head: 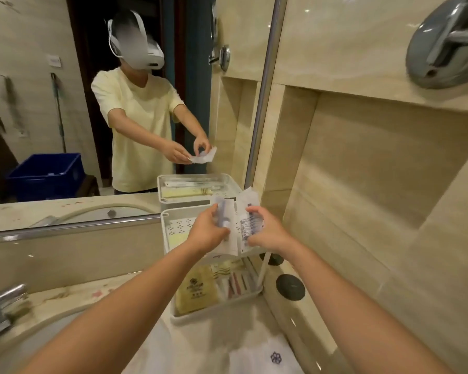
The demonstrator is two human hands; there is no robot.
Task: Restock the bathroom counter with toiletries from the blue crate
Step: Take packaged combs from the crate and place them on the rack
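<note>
My left hand (210, 230) and my right hand (268, 233) both grip thin white sealed toiletry packets (237, 220) above the top tier of a white two-tier rack (173, 211) on the bathroom counter. The left hand's packet shows a bluish item inside; the right hand's packet bears printed text. The rack's lower tier (216, 306) holds a yellow packet (196, 290) and several slim sachets. The blue crate (45, 175) appears only as a reflection in the mirror, behind me.
A mirror (65, 103) covers the wall ahead and reflects a person in a yellow shirt. A tap (0, 306) and basin rim lie at lower left. Two black round caps (290, 287) sit right of the rack. A white cloth (227, 352) lies below.
</note>
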